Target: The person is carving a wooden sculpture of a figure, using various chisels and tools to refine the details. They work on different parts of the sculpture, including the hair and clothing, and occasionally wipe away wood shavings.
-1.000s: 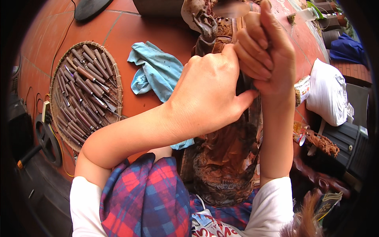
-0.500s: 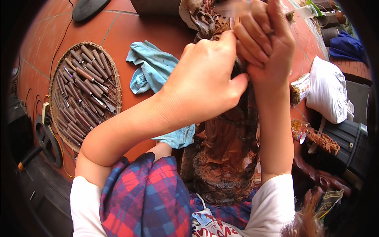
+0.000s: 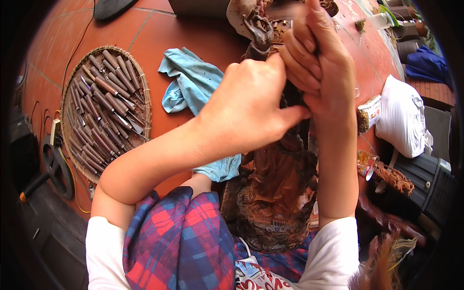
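Note:
A tall dark-brown carved wooden figure point(image 3: 273, 176) stands upright between my arms, its ornate base near my lap. My left hand point(image 3: 249, 104) is closed in front of its upper part, knuckles up and thumb stretched right; whatever its fingers grip is hidden beneath. Close beside it, my right hand point(image 3: 319, 63) is raised with its palm side showing, three fingers curled in and the index finger pointing up. A smeared pale-brown shape point(image 3: 286, 9) shows at the top by the right fingertips; its kind cannot be made out. The two hands nearly touch.
At left, a round woven basket point(image 3: 147, 92) holds many wooden-handled carving chisels point(image 3: 108, 113). A light-blue cloth point(image 3: 191, 82) lies on red floor tiles. To the right are a white sack point(image 3: 401, 116), a small packet point(image 3: 371, 112), a carved wood piece point(image 3: 394, 176) and a dark grey case point(image 3: 425, 174).
My right hand has moved slightly left and down, and my left hand slightly down. The surroundings have shifted a little in view. The blurred shape by the right fingers is still there.

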A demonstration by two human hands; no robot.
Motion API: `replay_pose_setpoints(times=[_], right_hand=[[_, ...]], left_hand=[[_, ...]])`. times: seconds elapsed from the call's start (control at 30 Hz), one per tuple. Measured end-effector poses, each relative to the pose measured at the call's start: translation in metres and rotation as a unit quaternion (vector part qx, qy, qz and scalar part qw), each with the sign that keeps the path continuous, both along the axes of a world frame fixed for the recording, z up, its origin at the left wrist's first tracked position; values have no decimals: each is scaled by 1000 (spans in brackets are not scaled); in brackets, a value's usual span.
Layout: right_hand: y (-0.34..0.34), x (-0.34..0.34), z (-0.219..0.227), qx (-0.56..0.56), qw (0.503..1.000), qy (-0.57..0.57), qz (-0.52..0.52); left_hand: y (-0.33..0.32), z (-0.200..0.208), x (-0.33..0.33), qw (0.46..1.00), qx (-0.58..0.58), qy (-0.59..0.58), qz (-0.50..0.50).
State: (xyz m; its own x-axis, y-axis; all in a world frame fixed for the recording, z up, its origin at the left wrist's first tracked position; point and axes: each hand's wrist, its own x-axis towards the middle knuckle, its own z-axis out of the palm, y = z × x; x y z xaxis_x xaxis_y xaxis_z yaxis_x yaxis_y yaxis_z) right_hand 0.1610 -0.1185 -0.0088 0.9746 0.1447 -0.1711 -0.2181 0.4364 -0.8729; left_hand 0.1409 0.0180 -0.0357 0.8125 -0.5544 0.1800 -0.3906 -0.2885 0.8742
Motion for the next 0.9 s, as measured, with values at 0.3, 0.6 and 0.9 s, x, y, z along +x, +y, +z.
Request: replay_pose_setpoints(times=[0.3, 0.6, 0.9], right_hand=[[12, -4, 17, -22, 999, 42, -5], [15, -7, 8, -93, 995, -25, -19], [15, -8, 7, -108, 993, -51, -12]], left_hand=[[4, 0, -4, 996, 83, 1, 14], [6, -4, -8, 1000, -8, 14, 5], [10, -6, -6, 1000, -6, 3, -6]])
